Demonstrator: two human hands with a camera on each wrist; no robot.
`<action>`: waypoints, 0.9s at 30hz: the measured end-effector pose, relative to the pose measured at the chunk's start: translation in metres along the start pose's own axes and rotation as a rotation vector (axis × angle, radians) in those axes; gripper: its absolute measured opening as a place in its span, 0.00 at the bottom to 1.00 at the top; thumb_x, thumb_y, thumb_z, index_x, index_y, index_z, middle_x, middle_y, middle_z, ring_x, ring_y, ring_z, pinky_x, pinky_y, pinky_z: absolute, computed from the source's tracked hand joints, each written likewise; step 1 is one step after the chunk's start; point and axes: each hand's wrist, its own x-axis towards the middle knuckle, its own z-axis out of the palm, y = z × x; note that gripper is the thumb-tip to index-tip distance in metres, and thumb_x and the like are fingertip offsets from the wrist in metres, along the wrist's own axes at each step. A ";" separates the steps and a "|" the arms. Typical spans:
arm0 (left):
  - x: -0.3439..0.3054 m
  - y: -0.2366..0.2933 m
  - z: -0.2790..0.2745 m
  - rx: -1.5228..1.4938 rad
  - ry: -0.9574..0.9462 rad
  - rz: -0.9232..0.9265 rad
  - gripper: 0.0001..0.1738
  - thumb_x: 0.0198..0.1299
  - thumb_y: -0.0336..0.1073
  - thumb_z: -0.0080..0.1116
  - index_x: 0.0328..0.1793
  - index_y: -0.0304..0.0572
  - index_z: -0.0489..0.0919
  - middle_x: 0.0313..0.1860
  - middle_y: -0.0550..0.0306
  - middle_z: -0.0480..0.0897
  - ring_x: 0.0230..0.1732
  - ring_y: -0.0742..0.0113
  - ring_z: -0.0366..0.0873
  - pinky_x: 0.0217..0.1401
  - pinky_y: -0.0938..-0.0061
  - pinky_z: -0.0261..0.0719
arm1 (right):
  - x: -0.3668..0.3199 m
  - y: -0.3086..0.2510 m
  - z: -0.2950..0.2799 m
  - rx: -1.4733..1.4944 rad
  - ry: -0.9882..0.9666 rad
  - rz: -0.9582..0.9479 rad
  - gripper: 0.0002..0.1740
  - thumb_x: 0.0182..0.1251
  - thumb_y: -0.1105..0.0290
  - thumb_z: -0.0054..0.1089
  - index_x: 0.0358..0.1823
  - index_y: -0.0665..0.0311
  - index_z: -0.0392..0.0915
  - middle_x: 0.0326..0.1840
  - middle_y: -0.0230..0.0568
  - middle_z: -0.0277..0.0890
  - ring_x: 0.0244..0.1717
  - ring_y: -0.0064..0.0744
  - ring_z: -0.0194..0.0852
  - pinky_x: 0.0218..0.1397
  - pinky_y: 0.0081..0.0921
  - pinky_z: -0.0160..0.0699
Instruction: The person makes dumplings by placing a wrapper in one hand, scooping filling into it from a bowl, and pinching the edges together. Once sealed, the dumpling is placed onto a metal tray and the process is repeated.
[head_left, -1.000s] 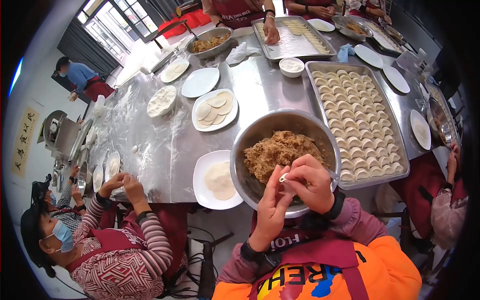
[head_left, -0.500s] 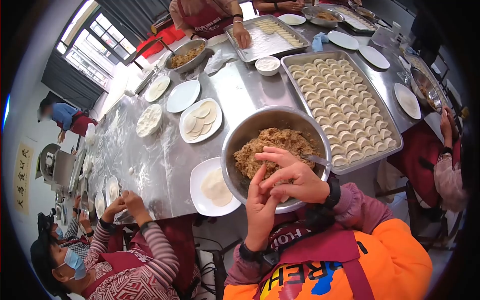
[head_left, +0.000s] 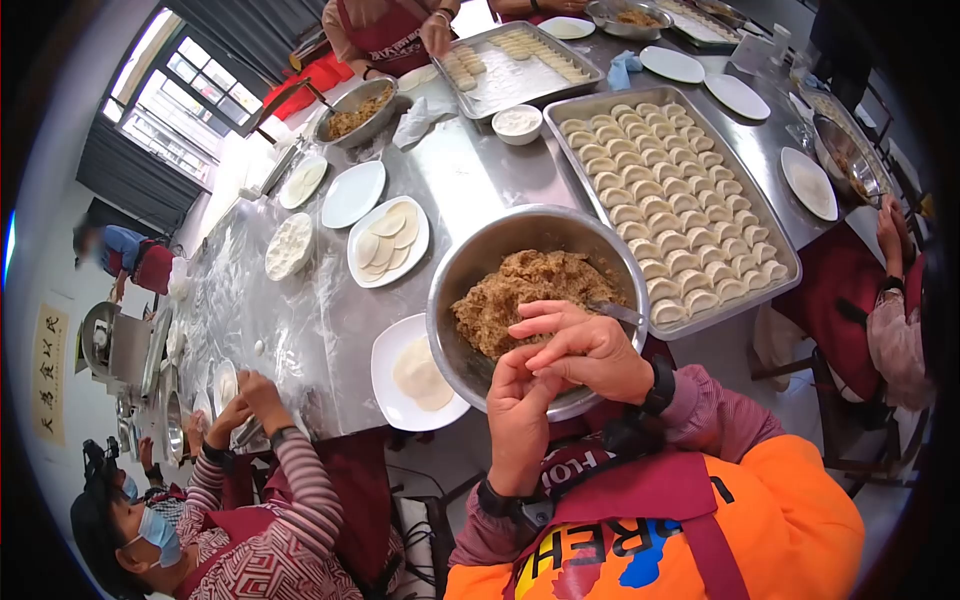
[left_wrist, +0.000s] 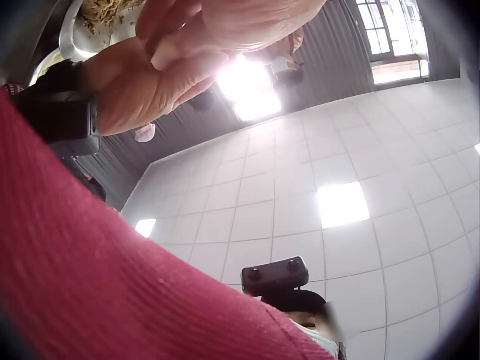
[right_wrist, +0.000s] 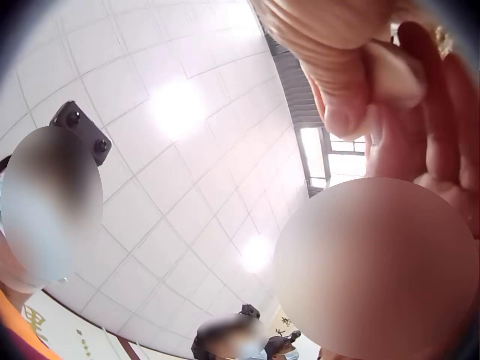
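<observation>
My left hand [head_left: 520, 415] and right hand [head_left: 597, 352] meet at the near rim of a steel bowl [head_left: 440, 300]. Between their fingertips they pinch a small pale dumpling [right_wrist: 395, 76], mostly covered by the fingers in the head view. The right thumb bends in against it while other fingers of that hand reach out over the bowl. Brown minced filling [head_left: 520, 285] is heaped inside, with a metal utensil handle [head_left: 615, 312] leaning on the right side. Left of the bowl, a white plate [head_left: 445, 408] carries round dough wrappers [head_left: 422, 380].
A metal tray [head_left: 793, 270] of dumpling rows stands right of the bowl. Farther back are another plate of wrappers [head_left: 388, 240], a flour bowl [head_left: 518, 122] and a second tray [head_left: 500, 100]. A person in a striped sleeve [head_left: 310, 485] works at the left.
My right fingers have spread out and now cover the dumpling, which showed white a second ago. Both hands stay together. Across the table, a person's hand has lifted from the far tray.
</observation>
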 end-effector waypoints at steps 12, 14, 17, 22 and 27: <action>-0.003 -0.009 0.001 -0.284 -0.103 -0.078 0.26 0.55 0.28 0.60 0.58 0.41 0.62 0.53 0.52 0.72 0.58 0.60 0.72 0.64 0.64 0.70 | -0.008 -0.003 -0.004 -0.194 0.088 -0.069 0.09 0.54 0.80 0.60 0.37 0.66 0.83 0.60 0.49 0.71 0.60 0.37 0.69 0.61 0.28 0.69; -0.001 -0.008 -0.002 -0.346 -0.129 -0.110 0.25 0.56 0.27 0.59 0.58 0.43 0.62 0.55 0.53 0.71 0.59 0.61 0.71 0.65 0.64 0.68 | -0.007 -0.015 -0.002 0.002 0.140 0.091 0.09 0.55 0.80 0.60 0.37 0.66 0.83 0.58 0.48 0.73 0.61 0.38 0.69 0.61 0.30 0.68; -0.004 -0.014 0.001 -0.434 -0.160 -0.143 0.25 0.58 0.33 0.60 0.59 0.43 0.62 0.57 0.54 0.70 0.61 0.61 0.69 0.67 0.63 0.65 | -0.020 -0.015 0.000 0.205 0.203 0.265 0.09 0.55 0.79 0.59 0.39 0.67 0.82 0.57 0.49 0.73 0.61 0.41 0.68 0.61 0.31 0.68; -0.005 -0.017 0.008 -0.500 -0.130 -0.170 0.30 0.61 0.45 0.57 0.64 0.43 0.60 0.61 0.53 0.68 0.64 0.60 0.66 0.70 0.61 0.61 | -0.020 0.003 -0.009 -0.122 0.131 -0.018 0.11 0.55 0.77 0.60 0.41 0.68 0.82 0.62 0.51 0.68 0.62 0.43 0.67 0.62 0.32 0.67; -0.005 -0.010 0.013 -0.503 -0.154 -0.170 0.34 0.64 0.55 0.48 0.67 0.40 0.56 0.62 0.50 0.67 0.65 0.58 0.65 0.70 0.61 0.59 | -0.017 -0.004 -0.008 -0.143 0.193 0.024 0.11 0.59 0.72 0.59 0.41 0.68 0.82 0.59 0.50 0.72 0.65 0.46 0.62 0.66 0.36 0.60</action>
